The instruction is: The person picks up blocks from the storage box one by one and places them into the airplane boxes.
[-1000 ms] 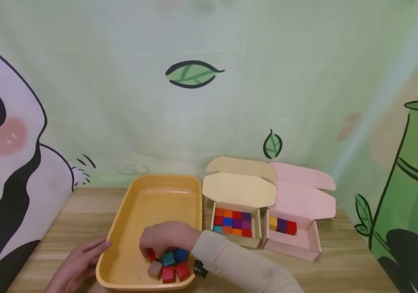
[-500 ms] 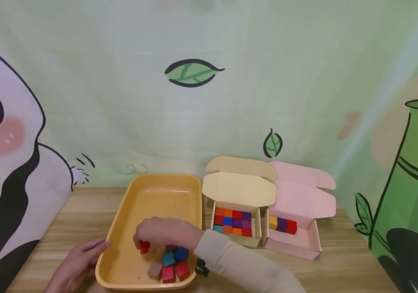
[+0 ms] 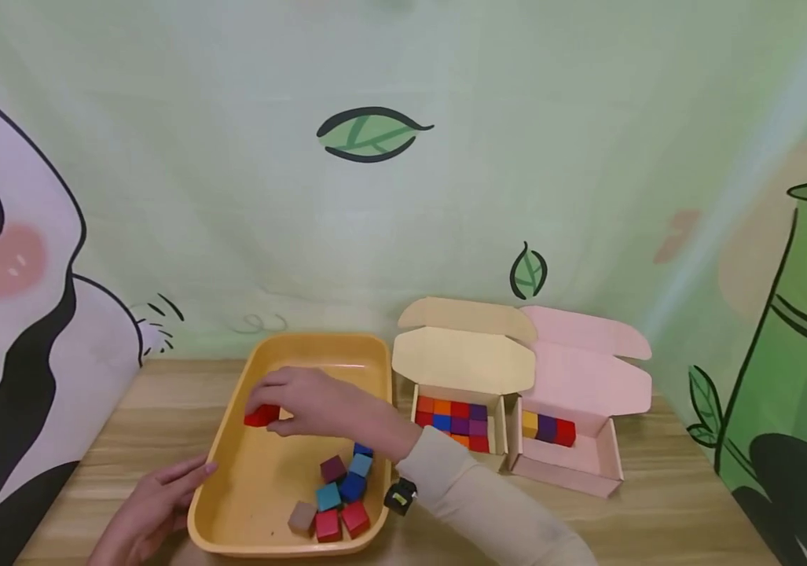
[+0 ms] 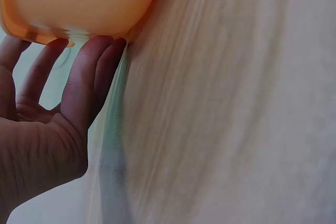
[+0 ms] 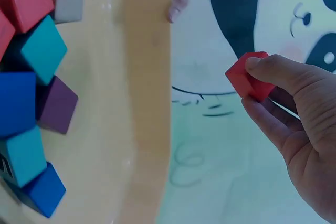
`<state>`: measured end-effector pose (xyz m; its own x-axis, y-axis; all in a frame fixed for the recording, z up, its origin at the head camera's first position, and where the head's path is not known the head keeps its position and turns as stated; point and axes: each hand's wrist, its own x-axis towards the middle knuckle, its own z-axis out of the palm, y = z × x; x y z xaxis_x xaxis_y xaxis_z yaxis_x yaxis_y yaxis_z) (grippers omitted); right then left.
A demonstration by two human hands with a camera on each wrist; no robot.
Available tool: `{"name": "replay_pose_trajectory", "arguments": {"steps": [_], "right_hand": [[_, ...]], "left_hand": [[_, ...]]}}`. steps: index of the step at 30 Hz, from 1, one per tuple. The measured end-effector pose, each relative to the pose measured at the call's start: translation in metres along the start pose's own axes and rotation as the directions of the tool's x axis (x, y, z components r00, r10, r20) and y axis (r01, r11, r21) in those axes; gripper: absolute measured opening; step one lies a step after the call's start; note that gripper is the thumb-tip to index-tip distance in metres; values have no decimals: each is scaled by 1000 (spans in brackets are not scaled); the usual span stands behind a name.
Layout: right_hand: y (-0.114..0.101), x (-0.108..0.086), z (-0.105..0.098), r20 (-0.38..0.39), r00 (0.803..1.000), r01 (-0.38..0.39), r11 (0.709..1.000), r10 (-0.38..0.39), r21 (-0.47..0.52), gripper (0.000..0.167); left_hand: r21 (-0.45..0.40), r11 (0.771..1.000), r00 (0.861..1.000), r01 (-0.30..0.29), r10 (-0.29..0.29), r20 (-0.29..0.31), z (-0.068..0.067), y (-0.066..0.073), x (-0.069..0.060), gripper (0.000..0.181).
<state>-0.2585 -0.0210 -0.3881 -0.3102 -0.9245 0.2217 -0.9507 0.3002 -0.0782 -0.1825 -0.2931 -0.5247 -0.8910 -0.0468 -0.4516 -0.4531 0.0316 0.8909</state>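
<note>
Above the yellow tray point(image 3: 283, 346) my right hand point(image 3: 318, 401) pinches a red cube point(image 3: 262, 415) between thumb and fingers; the right wrist view shows the same red cube point(image 5: 251, 77) clearly. My left hand point(image 3: 155, 503) touches the tray's left side. In the left wrist view, fingertips of the left hand point(image 4: 58, 103) meet the tray wall point(image 4: 89, 3). Several cubes lie grouped at the tray's near right: a purple cube point(image 3: 333, 469), a teal cube point(image 3: 328, 497), a grey cube point(image 3: 302, 519), a pinkish-red cube point(image 3: 356, 518) and blue ones.
To the tray's right stands an open cream box point(image 3: 463, 362) with rows of coloured cubes, partly behind the right arm. Beside it, an open pink box point(image 3: 566, 470) holds a yellow, a purple and a red cube. A panda-printed cloth point(image 3: 403, 220) hangs behind the wooden table point(image 3: 679, 503).
My right hand has lifted the red cube from the tray and moved up and away, uncovering more blue cubes and the purple one. The left hand has stayed at the tray's side.
</note>
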Motion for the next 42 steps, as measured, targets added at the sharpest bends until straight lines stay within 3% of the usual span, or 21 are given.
{"name": "replay_pose_trajectory", "arguments": {"steps": [8, 13, 16, 20, 25, 30, 37, 42], "right_hand": [[15, -36, -17, -39, 998, -43, 999, 43, 10, 27], [28, -76, -21, 0, 992, -127, 992, 127, 13, 29], [38, -108, -21, 12, 978, -210, 978, 210, 19, 33], [50, -155, -26, 19, 948, -318, 948, 318, 30, 38], [61, -213, -38, 55, 918, -393, 919, 393, 6, 38], [72, -266, -49, 102, 872, -482, 876, 479, 1, 33], [89, -320, -58, 164, 809, -567, 823, 564, -31, 32], [98, -342, -62, 190, 773, -605, 793, 606, -66, 29]], "left_hand": [[-24, 999, 999, -29, 29, 19, 3, 0, -1, 77], [-30, 999, 999, -28, 29, 16, 4, 0, -1, 77], [-31, 999, 999, -29, 29, 20, 4, -1, 0, 77], [-33, 999, 999, -34, 35, 28, 4, -1, 0, 76], [-23, 999, 999, -31, 32, 29, 4, 0, 0, 77], [-17, 999, 999, -35, 35, 28, 5, 0, 1, 80], [-32, 999, 998, -37, 38, 43, 5, -3, 0, 73], [-19, 1000, 1000, -18, 18, 11, 3, -2, 0, 77]]}}
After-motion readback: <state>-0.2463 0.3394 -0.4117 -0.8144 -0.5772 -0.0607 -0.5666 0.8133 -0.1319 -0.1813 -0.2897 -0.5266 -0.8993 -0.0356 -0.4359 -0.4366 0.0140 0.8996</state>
